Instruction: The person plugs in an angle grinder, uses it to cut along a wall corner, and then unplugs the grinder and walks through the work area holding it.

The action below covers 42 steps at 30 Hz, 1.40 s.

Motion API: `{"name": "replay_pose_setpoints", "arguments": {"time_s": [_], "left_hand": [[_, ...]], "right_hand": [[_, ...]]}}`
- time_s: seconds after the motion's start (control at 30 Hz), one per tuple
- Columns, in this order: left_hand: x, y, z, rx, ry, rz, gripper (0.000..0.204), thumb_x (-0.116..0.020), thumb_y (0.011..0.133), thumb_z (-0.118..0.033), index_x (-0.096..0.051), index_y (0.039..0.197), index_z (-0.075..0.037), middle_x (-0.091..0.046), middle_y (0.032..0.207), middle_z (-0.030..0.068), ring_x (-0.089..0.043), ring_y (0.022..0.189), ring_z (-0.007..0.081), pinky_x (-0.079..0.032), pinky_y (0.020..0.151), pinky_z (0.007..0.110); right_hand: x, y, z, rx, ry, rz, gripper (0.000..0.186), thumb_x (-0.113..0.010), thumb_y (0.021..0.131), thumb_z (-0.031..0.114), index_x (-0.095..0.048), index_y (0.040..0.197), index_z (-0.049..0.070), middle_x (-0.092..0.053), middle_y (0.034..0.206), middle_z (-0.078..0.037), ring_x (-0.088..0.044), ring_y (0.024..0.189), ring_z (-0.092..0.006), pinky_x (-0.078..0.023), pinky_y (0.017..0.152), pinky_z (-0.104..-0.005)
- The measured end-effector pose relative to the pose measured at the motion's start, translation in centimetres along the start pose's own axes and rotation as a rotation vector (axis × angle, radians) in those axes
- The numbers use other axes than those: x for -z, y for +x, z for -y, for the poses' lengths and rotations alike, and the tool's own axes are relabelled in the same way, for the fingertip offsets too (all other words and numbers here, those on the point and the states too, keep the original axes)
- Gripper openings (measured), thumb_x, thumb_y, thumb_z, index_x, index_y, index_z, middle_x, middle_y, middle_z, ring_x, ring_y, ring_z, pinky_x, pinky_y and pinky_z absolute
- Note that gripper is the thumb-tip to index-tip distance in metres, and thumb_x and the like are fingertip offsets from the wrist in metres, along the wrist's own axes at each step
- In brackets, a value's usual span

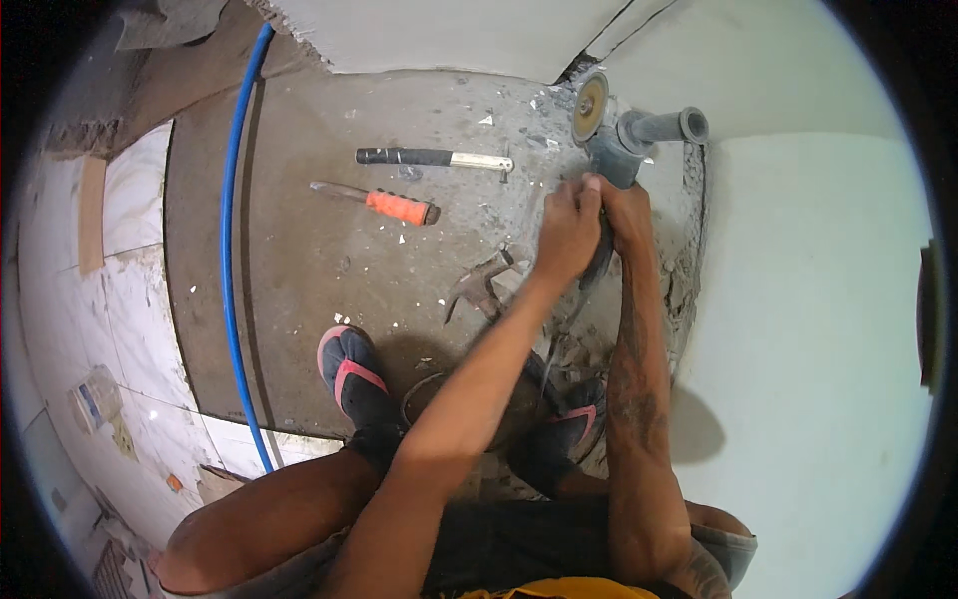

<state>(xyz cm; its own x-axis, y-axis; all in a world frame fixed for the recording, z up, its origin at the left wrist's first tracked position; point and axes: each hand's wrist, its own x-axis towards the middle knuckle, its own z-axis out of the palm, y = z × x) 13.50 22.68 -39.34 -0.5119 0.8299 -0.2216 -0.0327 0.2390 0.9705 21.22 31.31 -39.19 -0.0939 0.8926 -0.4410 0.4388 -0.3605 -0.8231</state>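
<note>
Both hands are closed on a dark angle grinder with a gold-coloured disc and a side handle sticking out to the right. My left hand wraps the body, thumb on top; my right hand grips it just to the right. The disc is near the cracked lower corner of the wall. Left of the grinder lie a black-and-white handled hammer and a chisel with an orange grip. A rusty claw hammer lies below my left hand, partly behind my forearm.
A blue pipe runs along the concrete floor on the left, beside white tiles with a wooden strip. A pale wall stands close on the right, with a chipped groove and rubble along its base. My sandalled feet are below.
</note>
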Motion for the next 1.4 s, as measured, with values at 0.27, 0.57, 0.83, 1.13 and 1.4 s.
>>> {"name": "replay_pose_setpoints", "arguments": {"time_s": [0.27, 0.57, 0.83, 1.13, 1.4], "left_hand": [[-2.8, 0.3, 1.7, 0.154, 0.007, -0.085, 0.060, -0.039, 0.102, -0.048, -0.055, 0.121, 0.007, -0.058, 0.119, 0.0322, -0.053, 0.114, 0.0478, -0.040, 0.098, 0.049], [-2.6, -0.3, 0.9, 0.262, 0.008, 0.029, 0.061, -0.029, 0.101, -0.052, -0.042, 0.137, -0.004, -0.059, 0.121, 0.0316, -0.054, 0.114, 0.0507, -0.043, 0.095, 0.055], [-2.4, 0.0, -0.6, 0.288, 0.026, 0.077, 0.058, -0.029, 0.102, -0.045, -0.045, 0.135, 0.000, -0.055, 0.124, 0.0340, -0.050, 0.117, 0.0536, -0.040, 0.097, 0.054], [-2.2, 0.3, -0.6, 0.289, 0.025, 0.059, 0.056, -0.029, 0.102, -0.046, -0.048, 0.132, -0.001, -0.056, 0.123, 0.0347, -0.051, 0.115, 0.0542, -0.040, 0.097, 0.056], [-2.8, 0.9, 0.1, 0.246, 0.099, 0.039, 0.056, -0.031, 0.102, -0.047, -0.047, 0.130, -0.001, -0.063, 0.105, 0.0349, -0.058, 0.101, 0.0548, -0.045, 0.086, 0.059]], "right_hand": [[0.4, 0.5, -0.3, 0.010, -0.044, 0.009, 0.043, -0.077, 0.077, 0.031, -0.066, 0.097, -0.006, -0.066, 0.084, -0.007, -0.058, 0.070, -0.0153, -0.047, 0.061, -0.0309], [0.2, 0.2, 0.9, -0.005, 0.025, -0.017, 0.037, -0.076, 0.077, 0.024, -0.066, 0.095, -0.007, -0.067, 0.082, -0.008, -0.060, 0.069, -0.0151, -0.047, 0.060, -0.0291], [0.7, 1.3, 0.0, -0.030, 0.055, -0.017, 0.037, -0.076, 0.077, 0.022, -0.065, 0.097, -0.007, -0.068, 0.086, -0.009, -0.062, 0.070, -0.0160, -0.050, 0.062, -0.0293], [0.4, 1.0, 0.8, -0.029, 0.055, 0.007, 0.041, -0.076, 0.077, 0.025, -0.064, 0.098, -0.008, -0.068, 0.086, -0.010, -0.061, 0.071, -0.0162, -0.049, 0.062, -0.0295], [0.7, 1.9, 0.3, 0.005, 0.053, 0.011, 0.044, -0.077, 0.075, 0.028, -0.065, 0.098, -0.009, -0.067, 0.086, -0.009, -0.061, 0.072, -0.0164, -0.048, 0.062, -0.0299]]}}
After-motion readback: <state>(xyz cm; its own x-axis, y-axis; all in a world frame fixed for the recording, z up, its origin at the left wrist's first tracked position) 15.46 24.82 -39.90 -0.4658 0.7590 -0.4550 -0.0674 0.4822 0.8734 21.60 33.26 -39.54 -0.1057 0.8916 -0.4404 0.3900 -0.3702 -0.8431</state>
